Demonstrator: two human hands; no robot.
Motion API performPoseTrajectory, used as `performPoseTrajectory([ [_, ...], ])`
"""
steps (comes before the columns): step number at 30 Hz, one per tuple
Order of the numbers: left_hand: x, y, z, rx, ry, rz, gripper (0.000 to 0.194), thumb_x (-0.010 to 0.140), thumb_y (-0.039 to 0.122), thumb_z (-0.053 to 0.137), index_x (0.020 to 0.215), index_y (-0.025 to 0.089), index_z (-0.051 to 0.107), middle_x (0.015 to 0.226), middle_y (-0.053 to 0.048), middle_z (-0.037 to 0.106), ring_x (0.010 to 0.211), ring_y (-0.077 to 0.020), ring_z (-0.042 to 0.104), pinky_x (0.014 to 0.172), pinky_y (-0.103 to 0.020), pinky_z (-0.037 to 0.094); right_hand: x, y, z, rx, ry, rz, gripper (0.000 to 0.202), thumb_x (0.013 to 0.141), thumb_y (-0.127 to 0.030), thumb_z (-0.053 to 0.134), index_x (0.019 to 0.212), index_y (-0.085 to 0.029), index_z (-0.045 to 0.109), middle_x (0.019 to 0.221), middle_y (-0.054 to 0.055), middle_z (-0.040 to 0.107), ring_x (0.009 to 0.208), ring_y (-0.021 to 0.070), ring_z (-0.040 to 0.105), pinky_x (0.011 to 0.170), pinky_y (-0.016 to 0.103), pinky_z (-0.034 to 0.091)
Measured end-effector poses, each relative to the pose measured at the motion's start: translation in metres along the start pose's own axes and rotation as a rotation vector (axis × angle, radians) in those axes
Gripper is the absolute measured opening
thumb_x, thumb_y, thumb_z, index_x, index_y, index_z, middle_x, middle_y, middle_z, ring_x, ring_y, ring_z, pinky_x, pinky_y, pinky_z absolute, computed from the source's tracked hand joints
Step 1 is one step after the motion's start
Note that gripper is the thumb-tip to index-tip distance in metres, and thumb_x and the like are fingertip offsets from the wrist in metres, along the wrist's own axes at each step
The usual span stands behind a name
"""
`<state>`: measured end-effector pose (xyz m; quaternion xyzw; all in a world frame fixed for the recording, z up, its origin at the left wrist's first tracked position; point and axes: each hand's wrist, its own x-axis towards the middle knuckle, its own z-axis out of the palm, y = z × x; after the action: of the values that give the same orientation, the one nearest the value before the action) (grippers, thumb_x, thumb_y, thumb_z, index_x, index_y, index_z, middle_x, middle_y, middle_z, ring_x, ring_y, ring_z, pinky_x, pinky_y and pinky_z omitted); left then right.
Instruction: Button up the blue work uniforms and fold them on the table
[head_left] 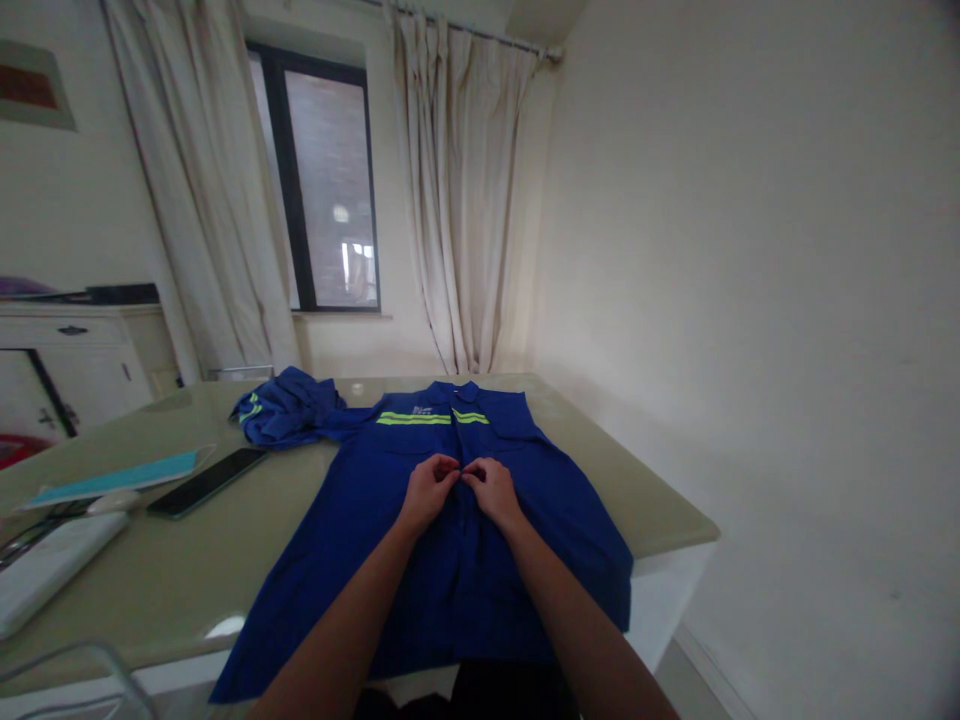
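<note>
A blue work jacket (547, 505) with yellow-green reflective stripes lies spread on the table, front side up, its collar toward the window. Both hands meet at the middle of its front opening. My left hand (431, 485) pinches the jacket's front edge between thumb and fingertips. Close beside it, my right hand (491, 485) pinches the facing edge, fingertips nearly touching those of the left. Any button or fastener between the fingers is too small and covered to make out. The lower hem hangs over the table's near edge.
A crumpled blue garment (289, 408) lies at the jacket's far left. On the table's left side are a black phone (208, 482), a light-blue face mask (120, 478) and a white box-shaped object (56, 570). A grey cable (97, 650) curves at the near left. A wall (750, 300) stands at right.
</note>
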<state>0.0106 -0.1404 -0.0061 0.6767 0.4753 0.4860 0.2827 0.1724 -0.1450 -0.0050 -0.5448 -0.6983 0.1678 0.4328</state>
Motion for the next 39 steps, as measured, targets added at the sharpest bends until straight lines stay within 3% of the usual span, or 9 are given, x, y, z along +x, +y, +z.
performPoseTrajectory([
  [5,-0.002,0.003,-0.001,0.058,-0.007,0.031,0.021,0.088,0.017,0.053,0.101,0.019,0.070,0.096,-0.004,0.077,0.090,-0.0170,0.073,0.082,-0.029,0.056,0.003,0.004,0.002,0.025,0.025,0.019,0.009,0.082,-0.019,0.068,0.082,-0.022,0.076,0.085,0.002,0.073,0.082,0.0181,0.067,0.076,0.027,0.047],
  [10,-0.005,0.007,0.000,0.184,-0.042,0.082,0.048,0.079,0.001,0.054,0.120,0.023,0.069,0.101,-0.002,0.074,0.084,-0.0149,0.069,0.082,-0.028,0.054,0.006,0.009,0.003,0.054,0.028,0.049,0.009,0.081,-0.020,0.067,0.082,-0.022,0.076,0.084,0.002,0.075,0.081,0.0187,0.068,0.075,0.027,0.048],
  [15,-0.008,0.013,0.000,0.350,-0.031,0.090,0.027,0.088,0.008,0.056,0.097,0.023,0.075,0.100,-0.005,0.073,0.097,-0.0213,0.067,0.090,-0.033,0.048,0.008,0.011,0.003,0.108,-0.010,0.067,0.009,0.079,-0.023,0.068,0.080,-0.021,0.076,0.078,0.002,0.076,0.077,0.0191,0.069,0.071,0.027,0.049],
  [24,-0.013,0.023,0.002,0.498,-0.018,0.079,0.021,0.096,0.012,0.049,0.095,0.022,0.068,0.100,-0.005,0.068,0.095,-0.0196,0.064,0.086,-0.029,0.044,0.007,0.008,0.002,0.201,0.016,0.086,0.011,0.075,-0.028,0.071,0.080,-0.022,0.079,0.080,0.003,0.078,0.078,0.0208,0.071,0.073,0.028,0.052],
  [34,-0.012,0.018,-0.001,0.439,-0.008,0.087,0.019,0.091,0.012,0.053,0.090,0.023,0.069,0.094,-0.003,0.068,0.087,-0.0174,0.065,0.079,-0.027,0.044,0.013,0.004,0.003,0.255,0.037,0.169,0.014,0.073,-0.030,0.067,0.074,-0.022,0.078,0.073,0.002,0.076,0.075,0.0206,0.070,0.070,0.028,0.050],
  [39,-0.006,0.011,-0.003,0.344,-0.033,0.049,0.019,0.095,0.029,0.056,0.093,0.021,0.072,0.091,-0.003,0.074,0.085,-0.0171,0.068,0.076,-0.026,0.048,0.010,0.002,0.000,0.260,0.029,0.145,0.014,0.072,-0.030,0.067,0.073,-0.022,0.077,0.075,0.002,0.076,0.077,0.0202,0.069,0.071,0.027,0.050],
])
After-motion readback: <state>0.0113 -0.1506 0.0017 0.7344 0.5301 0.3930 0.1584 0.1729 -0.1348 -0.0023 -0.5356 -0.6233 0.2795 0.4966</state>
